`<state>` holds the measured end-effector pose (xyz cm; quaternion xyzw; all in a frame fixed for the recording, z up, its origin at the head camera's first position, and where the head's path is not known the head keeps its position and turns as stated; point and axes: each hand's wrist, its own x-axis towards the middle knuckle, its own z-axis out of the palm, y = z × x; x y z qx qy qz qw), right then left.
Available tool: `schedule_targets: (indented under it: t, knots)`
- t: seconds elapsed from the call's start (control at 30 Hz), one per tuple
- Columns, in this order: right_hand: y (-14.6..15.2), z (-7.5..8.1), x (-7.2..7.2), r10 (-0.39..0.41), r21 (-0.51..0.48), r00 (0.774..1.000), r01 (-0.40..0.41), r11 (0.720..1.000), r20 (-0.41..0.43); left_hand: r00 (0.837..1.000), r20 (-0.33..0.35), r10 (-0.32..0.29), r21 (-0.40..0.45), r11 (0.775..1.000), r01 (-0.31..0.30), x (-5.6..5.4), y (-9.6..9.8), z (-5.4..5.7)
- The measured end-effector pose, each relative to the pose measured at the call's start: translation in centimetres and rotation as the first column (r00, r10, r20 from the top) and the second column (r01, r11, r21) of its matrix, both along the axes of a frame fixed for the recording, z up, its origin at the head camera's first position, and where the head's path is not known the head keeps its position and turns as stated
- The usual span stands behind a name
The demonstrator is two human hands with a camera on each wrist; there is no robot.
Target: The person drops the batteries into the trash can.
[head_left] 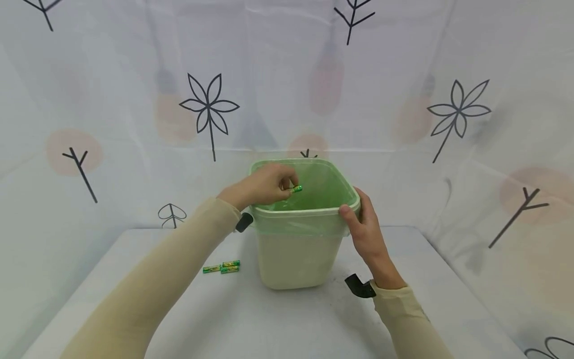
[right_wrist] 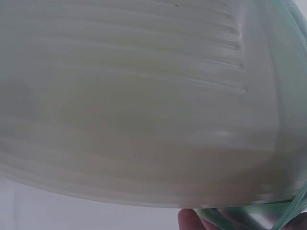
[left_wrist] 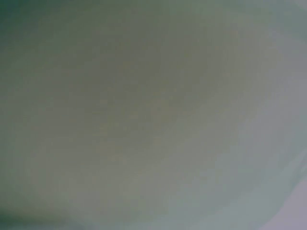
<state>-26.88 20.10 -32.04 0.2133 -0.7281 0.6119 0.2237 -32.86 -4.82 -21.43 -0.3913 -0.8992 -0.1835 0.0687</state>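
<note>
A pale trash can lined with a green plastic bag stands upright on the table. Over its opening, my left hand pinches a green battery between thumb and fingertips. My right hand grips the bin's right rim, thumb on the near side and fingers round the outer side. In the right wrist view, the ribbed wall of the trash can fills most of the picture, with fingertips at the bag's edge. The left wrist view is a close blur.
Three green batteries lie on the white table, left of the bin. Behind the table hangs a white cloth printed with plants and flowers. Black bands sit at both wrists.
</note>
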Motion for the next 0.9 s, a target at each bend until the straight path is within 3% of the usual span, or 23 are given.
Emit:
schedule_targets:
  t: [0.27, 0.47, 0.63, 0.77, 0.9]
  knots:
    - [0.0, 0.0, 0.0, 0.012, 0.019, 1.0, -0.012, 1.0, -0.021, 1.0, 0.017, 0.022, -0.013, 1.0, -0.022, 0.0, -0.1, 0.1]
    - [-0.1, -0.1, 0.0, 0.015, -0.006, 1.0, -0.015, 1.0, -0.012, 0.998, -0.064, 0.004, 0.129, 0.992, 0.005, 0.3, -1.2, 0.4]
    - [-0.1, -0.1, -0.2, 0.013, -0.007, 1.0, -0.013, 1.0, -0.018, 0.987, -0.16, 0.021, 0.222, 0.975, 0.016, 1.2, -3.8, 0.6]
    - [-0.1, 0.0, -0.2, 0.002, -0.002, 1.0, -0.002, 1.0, -0.016, 0.984, -0.172, 0.054, 0.261, 0.965, -0.007, 1.7, -6.3, 0.0]
    - [0.0, -0.1, -0.1, 0.002, -0.003, 1.0, -0.002, 1.0, -0.004, 0.976, -0.178, 0.121, 0.281, 0.957, -0.067, 1.9, -8.9, -1.2]
